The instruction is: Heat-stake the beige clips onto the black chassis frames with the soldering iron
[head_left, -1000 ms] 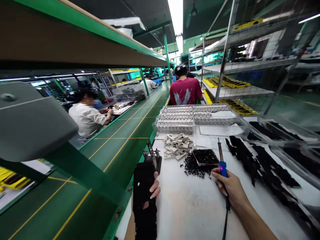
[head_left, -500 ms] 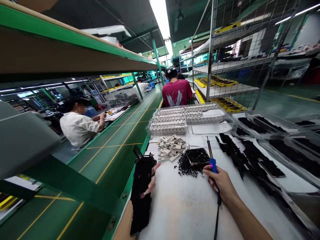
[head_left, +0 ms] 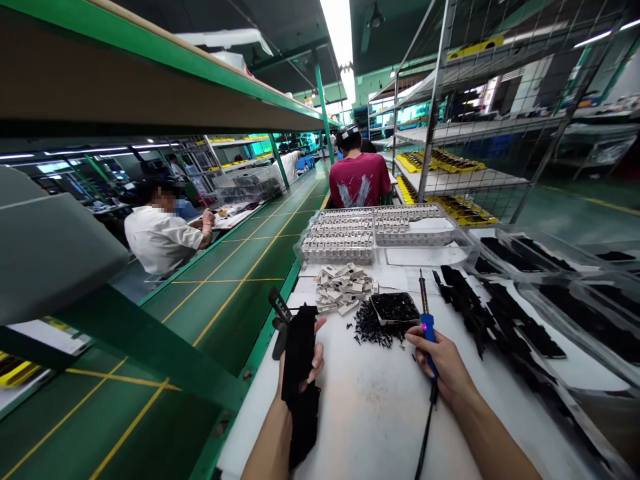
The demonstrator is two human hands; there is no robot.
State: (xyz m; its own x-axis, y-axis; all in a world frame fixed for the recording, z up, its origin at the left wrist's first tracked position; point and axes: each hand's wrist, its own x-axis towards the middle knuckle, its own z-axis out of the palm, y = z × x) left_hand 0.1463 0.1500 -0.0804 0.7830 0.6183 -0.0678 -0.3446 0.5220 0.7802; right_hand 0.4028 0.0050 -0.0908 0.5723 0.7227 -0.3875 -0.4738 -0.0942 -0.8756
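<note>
My left hand is shut around a long black perforated part, which stands nearly upright over the near edge of the white work surface. A small dark bracket juts from its upper end. My right hand grips a soldering iron with a blue handle, its tip pointing up and away. Beside that hand lie a black tray of small black pieces and a loose spill of them. Pale connector parts are heaped beyond my left hand.
A clear tray of pale parts sits ahead. Black parts lie along the right. A green conveyor belt runs on the left under a shelf. Co-workers sit beyond, near a wire rack.
My left hand has turned the black part and raised it off the surface, closing around it. My right hand and the iron have barely moved, and the view has shifted slightly.
</note>
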